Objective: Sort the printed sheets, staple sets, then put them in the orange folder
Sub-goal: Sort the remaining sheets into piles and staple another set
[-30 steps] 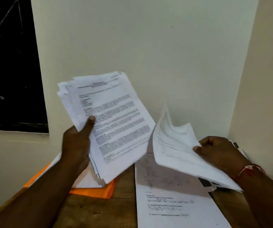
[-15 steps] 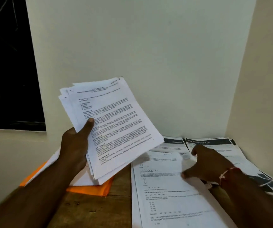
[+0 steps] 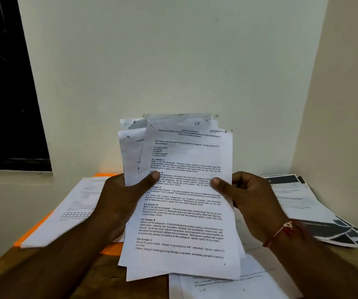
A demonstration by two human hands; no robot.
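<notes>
Wooden table (image 3: pixel 117 290) holds piles (image 3: pixel 65 210). Left hand (image 3: pixel 119 203) and right hand (image 3: pixel 253 201) grasp the stack (image 3: pixel 184 223); best peel single sheets, checking headings.

I count two hands, my left hand (image 3: pixel 117 203) and my right hand (image 3: pixel 253 203), and one fanned bundle of printed sheets (image 3: pixel 184 212) held by both (at least three top edges show; the full number I cannot tell). On the one wooden table (image 3: pixel 109 283) lie three more lots of paper: one left pile (image 3: pixel 72 210), one spread of dark-banded pages (image 3: pixel 299 203), and some loose sheets (image 3: pixel 227 285) in the middle. One orange folder (image 3: pixel 111 249). One red thread (image 3: pixel 281 230) on my right wrist.
</notes>
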